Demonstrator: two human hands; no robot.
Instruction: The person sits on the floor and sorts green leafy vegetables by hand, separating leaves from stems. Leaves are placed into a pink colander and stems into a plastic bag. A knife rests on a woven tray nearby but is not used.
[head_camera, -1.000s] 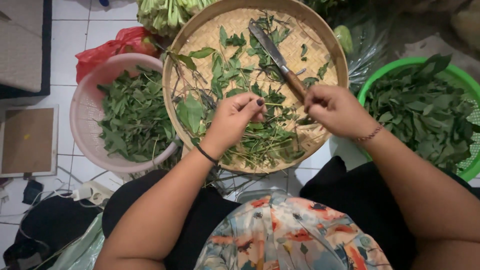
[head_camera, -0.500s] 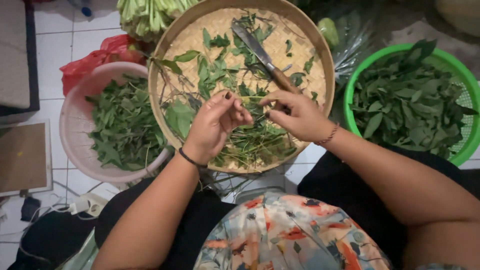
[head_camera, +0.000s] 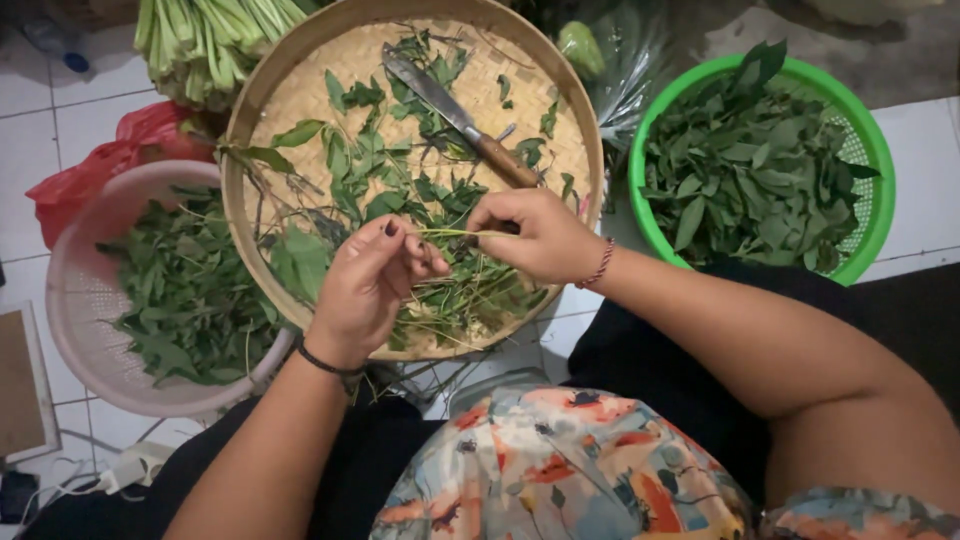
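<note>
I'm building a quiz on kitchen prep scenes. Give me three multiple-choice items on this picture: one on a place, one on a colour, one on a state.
1. Where does the knife lie?
A. on the woven tray
B. in the pink basket
C. on the floor

2. What colour is the basket on the right?
A. blue
B. green
C. white

3. What do the two hands do?
A. rest flat
B. hold the knife
C. pinch a thin stem

Answers: 1 A, the knife rests among leaves on the tray. 2 B, its rim is bright green. 3 C, the left hand and right hand each pinch one end.
</note>
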